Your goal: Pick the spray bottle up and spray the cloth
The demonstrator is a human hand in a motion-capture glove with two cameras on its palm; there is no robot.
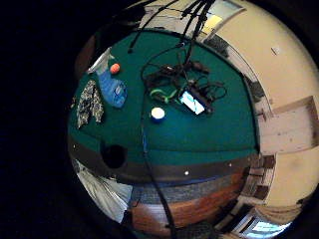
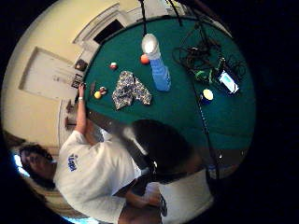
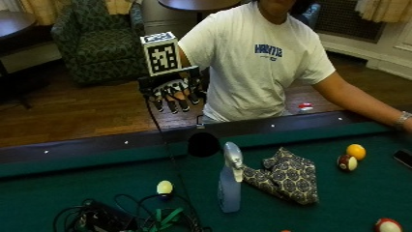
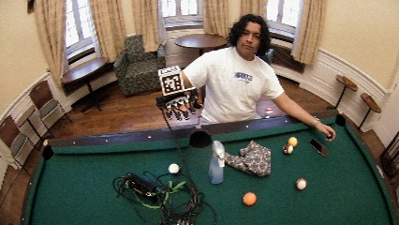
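Observation:
A clear blue spray bottle with a grey trigger head stands upright on the green felt of the pool table. Right beside it lies a crumpled patterned cloth. My gloved right hand is raised well above the near rail, back from the bottle, its fingers hanging loosely and holding nothing. Both palm views show the spray bottle and the cloth from a distance. The person's bare hand rests on the far rail.
A tangle of black cables with a phone lies on the felt beside the bottle. A pale ball sits near the cables; several billiard balls lie beyond the cloth. A side pocket opens in the rail below my hand.

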